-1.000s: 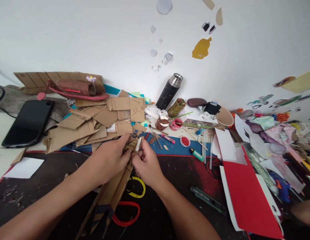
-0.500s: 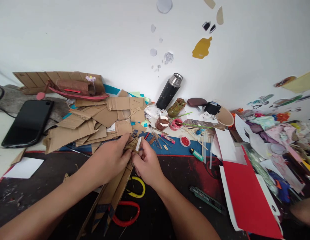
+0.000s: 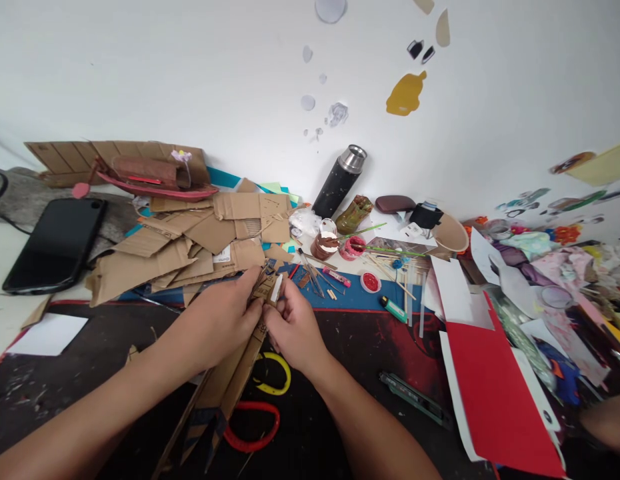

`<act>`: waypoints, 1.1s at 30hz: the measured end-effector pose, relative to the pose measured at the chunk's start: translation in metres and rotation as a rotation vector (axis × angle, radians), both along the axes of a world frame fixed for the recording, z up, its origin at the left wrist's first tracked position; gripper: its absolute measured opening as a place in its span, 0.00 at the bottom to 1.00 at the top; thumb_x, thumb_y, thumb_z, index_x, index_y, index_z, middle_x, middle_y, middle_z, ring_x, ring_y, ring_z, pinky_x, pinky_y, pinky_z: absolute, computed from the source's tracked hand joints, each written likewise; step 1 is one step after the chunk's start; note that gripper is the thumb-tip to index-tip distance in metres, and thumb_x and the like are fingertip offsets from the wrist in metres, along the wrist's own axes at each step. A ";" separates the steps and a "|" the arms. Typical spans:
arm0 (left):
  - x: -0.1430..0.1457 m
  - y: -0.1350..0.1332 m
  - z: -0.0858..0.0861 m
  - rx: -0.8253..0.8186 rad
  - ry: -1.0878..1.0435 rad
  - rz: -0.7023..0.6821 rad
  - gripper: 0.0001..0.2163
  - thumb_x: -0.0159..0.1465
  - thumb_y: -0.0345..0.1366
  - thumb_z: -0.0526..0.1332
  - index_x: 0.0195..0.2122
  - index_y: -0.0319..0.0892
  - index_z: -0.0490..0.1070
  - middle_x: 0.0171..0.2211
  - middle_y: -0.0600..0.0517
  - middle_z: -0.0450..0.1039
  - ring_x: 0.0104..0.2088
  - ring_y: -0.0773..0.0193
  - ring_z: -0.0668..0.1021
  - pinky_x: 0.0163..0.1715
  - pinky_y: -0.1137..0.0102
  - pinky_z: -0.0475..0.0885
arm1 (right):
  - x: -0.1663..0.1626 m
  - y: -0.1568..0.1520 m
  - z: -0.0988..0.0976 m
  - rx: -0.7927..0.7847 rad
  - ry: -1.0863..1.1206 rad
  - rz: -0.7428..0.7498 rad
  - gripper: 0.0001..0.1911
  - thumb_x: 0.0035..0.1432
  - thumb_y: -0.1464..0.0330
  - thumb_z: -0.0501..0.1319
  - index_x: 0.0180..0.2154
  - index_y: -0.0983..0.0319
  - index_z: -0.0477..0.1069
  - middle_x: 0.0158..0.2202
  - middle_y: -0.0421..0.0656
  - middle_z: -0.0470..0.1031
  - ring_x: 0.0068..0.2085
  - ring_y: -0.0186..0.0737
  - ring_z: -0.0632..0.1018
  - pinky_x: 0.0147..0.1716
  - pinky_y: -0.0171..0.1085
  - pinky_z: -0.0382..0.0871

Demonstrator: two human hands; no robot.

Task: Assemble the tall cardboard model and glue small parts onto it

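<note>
My left hand (image 3: 217,320) and my right hand (image 3: 295,330) meet at the middle of the dark mat, both pinched on the far end of a long folded cardboard strip (image 3: 225,387). The strip runs from my fingers down toward me. A small white piece (image 3: 277,288) shows at its tip between my thumbs. Under the strip lie scissors with a yellow handle (image 3: 275,373) and a red handle (image 3: 255,427).
A heap of cardboard scraps (image 3: 190,240) lies behind my hands. A black phone (image 3: 55,243) is at the left, a black flask (image 3: 340,180) by the wall. Paint pots, sticks and a lighter (image 3: 393,309) sit right of centre. A utility knife (image 3: 415,398) and red paper (image 3: 495,387) lie at right.
</note>
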State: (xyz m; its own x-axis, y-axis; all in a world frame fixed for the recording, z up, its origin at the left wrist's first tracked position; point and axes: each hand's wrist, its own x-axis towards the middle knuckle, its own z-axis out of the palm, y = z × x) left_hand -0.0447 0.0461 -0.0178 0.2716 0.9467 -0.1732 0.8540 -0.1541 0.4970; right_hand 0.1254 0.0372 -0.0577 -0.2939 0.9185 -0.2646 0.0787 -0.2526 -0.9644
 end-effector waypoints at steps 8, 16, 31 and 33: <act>0.000 0.000 0.001 0.003 0.030 0.001 0.13 0.72 0.39 0.49 0.51 0.45 0.68 0.37 0.42 0.84 0.38 0.42 0.88 0.37 0.59 0.72 | -0.001 -0.001 -0.001 -0.017 0.016 -0.003 0.16 0.65 0.64 0.64 0.53 0.55 0.72 0.25 0.31 0.65 0.23 0.36 0.69 0.22 0.32 0.64; 0.000 0.000 -0.002 0.024 0.021 0.007 0.12 0.71 0.38 0.50 0.50 0.45 0.69 0.36 0.42 0.84 0.37 0.41 0.87 0.36 0.59 0.73 | 0.000 -0.002 -0.005 -0.019 0.006 -0.008 0.18 0.65 0.63 0.65 0.55 0.55 0.71 0.27 0.31 0.67 0.22 0.34 0.67 0.22 0.31 0.63; -0.002 0.002 0.000 0.001 0.057 -0.007 0.13 0.72 0.37 0.51 0.53 0.44 0.69 0.38 0.41 0.86 0.38 0.41 0.87 0.37 0.58 0.72 | -0.002 -0.001 0.003 -0.032 0.018 0.009 0.12 0.65 0.63 0.65 0.49 0.54 0.70 0.24 0.29 0.63 0.22 0.36 0.67 0.22 0.33 0.61; -0.002 0.002 0.001 -0.011 0.065 -0.007 0.13 0.72 0.37 0.51 0.54 0.45 0.69 0.38 0.42 0.86 0.39 0.42 0.87 0.37 0.58 0.72 | -0.002 0.000 0.004 -0.035 0.021 0.017 0.12 0.64 0.62 0.65 0.48 0.54 0.69 0.23 0.28 0.61 0.20 0.34 0.65 0.21 0.32 0.60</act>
State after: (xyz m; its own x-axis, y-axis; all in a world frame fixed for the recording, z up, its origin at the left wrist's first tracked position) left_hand -0.0469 0.0483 -0.0171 0.2662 0.9428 -0.2007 0.8832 -0.1552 0.4425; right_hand 0.1236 0.0367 -0.0540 -0.3151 0.9037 -0.2898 0.0630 -0.2847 -0.9565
